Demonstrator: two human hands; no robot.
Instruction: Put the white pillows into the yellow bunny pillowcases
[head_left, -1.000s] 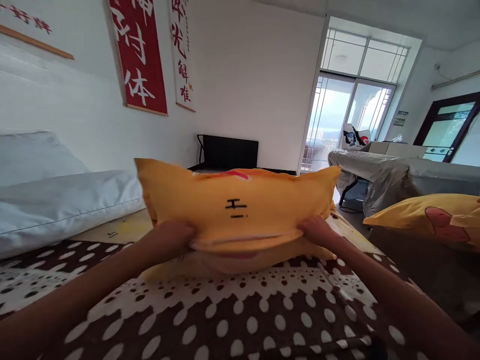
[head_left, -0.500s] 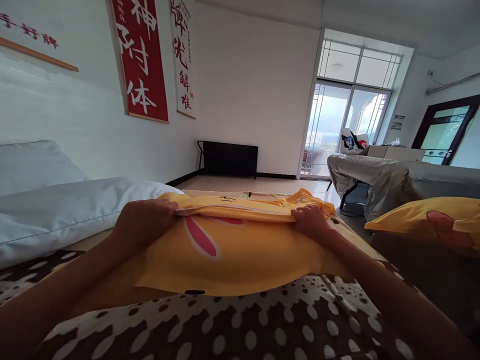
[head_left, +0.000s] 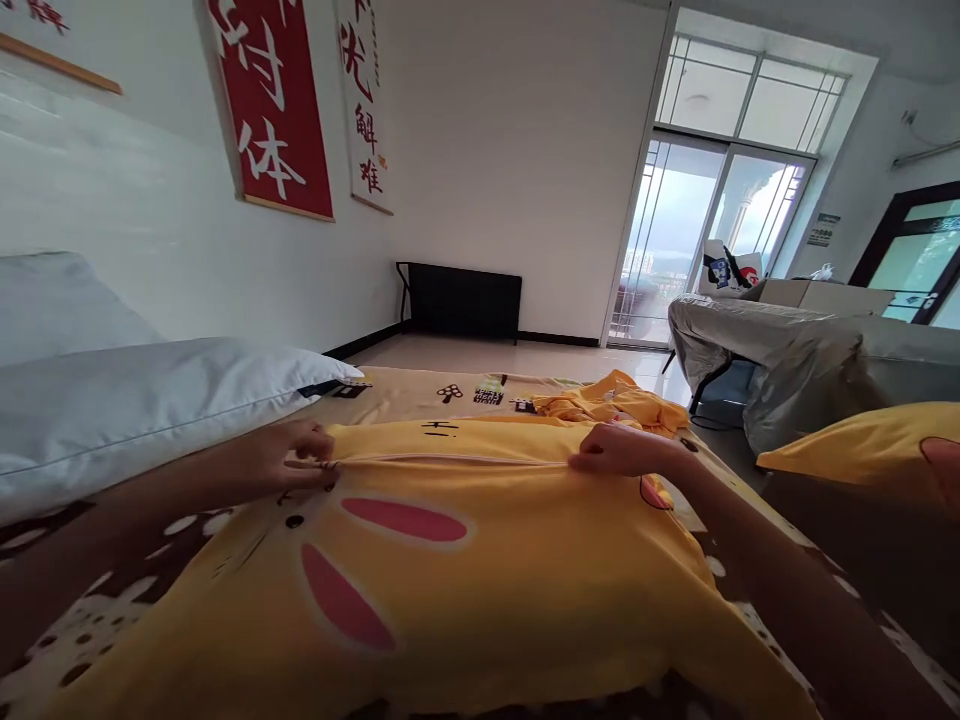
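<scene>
Far left: white pillow lies beside the left forearm, on the bedding.

Left hand is at the near-left end of the seam. Fingers half curled, a small gap showing between them and the thumb; tips touch the cloth. Cannot tell whether they pinch it.

Centre: yellow pillow lies flat between the forearms, over the spotted blanket, pink-eared print uppermost. The seam runs almost straight from hand to hand.

Right hand is at the seam's other end, fingers curled in and thumb closed against them, clamped on a pinch of cloth.

Beyond it, crumpled yellow cloth on the bed; far right, a second yellow pillow, apart from the hands.

Judgement: step in hand looks like drawing the seam edge level. Next move seems to call for a firmer left pinch and even tension from both sides.
</scene>
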